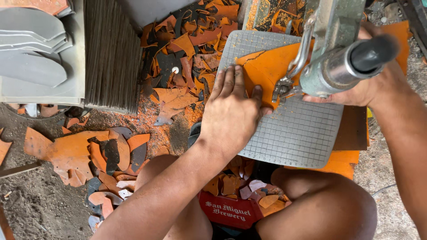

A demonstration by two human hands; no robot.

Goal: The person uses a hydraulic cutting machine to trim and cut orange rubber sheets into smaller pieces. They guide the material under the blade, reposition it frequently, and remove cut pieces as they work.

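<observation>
Flat left-hand (231,111) grip on torn orange sheet (267,69)

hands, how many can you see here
2. The left hand lies flat on the orange sheet on the gridded cutting plate; the right hand is behind the grey machine handle. None other shows.

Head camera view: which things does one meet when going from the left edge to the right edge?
Grey cut shapes → dark ribbed stack → orange scrap heap → left hand → orange sheet → metal cutting machine → right hand.
</observation>
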